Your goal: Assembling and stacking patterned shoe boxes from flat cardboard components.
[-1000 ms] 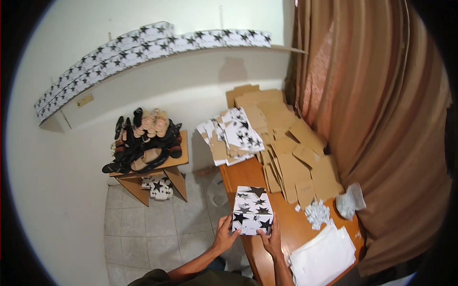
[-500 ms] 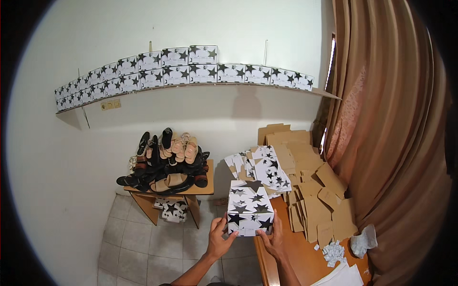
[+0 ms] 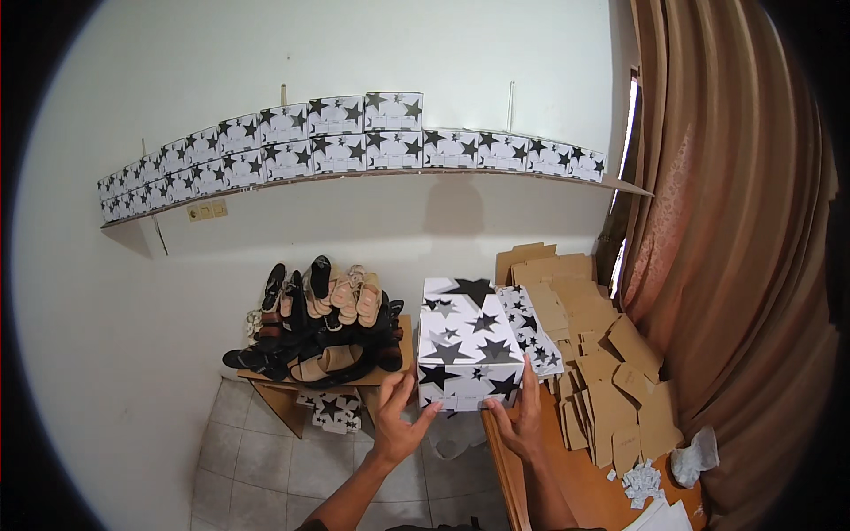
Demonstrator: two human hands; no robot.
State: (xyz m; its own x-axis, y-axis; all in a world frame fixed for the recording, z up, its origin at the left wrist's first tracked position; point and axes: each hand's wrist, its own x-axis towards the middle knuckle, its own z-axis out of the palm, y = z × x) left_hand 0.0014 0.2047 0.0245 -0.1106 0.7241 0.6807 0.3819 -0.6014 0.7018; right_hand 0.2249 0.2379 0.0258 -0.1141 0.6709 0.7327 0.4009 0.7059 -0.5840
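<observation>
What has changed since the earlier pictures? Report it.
The box, gripped between the left hand and right hand, has risen and now hides much of the printed cardboard. The view has tilted up and turned left. Nothing was taken or released. Shoes, shelf boxes and plain cardboard stayed put.

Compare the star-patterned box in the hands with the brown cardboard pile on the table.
The star-patterned box is white with black and grey stars; the cardboard pile is brown. The box stands folded into shape, while the pile's pieces look mostly flat. The box is held between the left hand and right hand; the pile lies on the table. Both have straight edges.
</observation>
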